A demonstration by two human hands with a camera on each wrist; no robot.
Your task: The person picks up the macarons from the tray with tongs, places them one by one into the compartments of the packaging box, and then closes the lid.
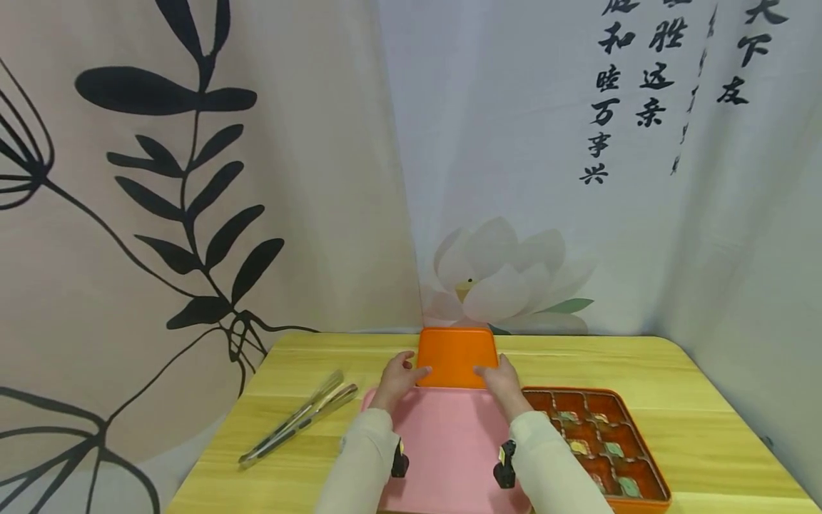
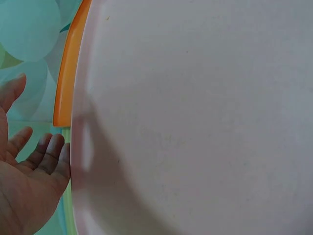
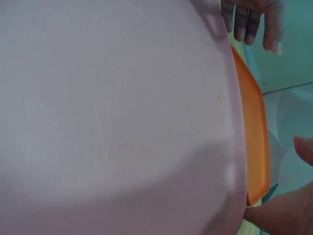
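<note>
A flat orange tray [image 1: 457,357] lies at the far end of a larger pink tray [image 1: 447,442], in front of me. My left hand [image 1: 396,378] is at the orange tray's left side, its thumb over that edge in the head view. In the left wrist view, the fingers of the left hand [image 2: 36,188] are spread and relaxed beside the pink rim, apart from the orange tray. On the opposite side is my right hand [image 1: 504,383]. The right wrist view has the right hand [image 3: 288,213] with thumb and fingers apart, one fingertip right at the pink rim.
Slim, shiny tongs [image 1: 298,425] lie on the wooden table [image 1: 713,428] at the left. To the right stands an orange-brown compartment box [image 1: 647,450] with small wrapped pieces in its cells. A printed curtain [image 1: 334,178] hangs behind the table.
</note>
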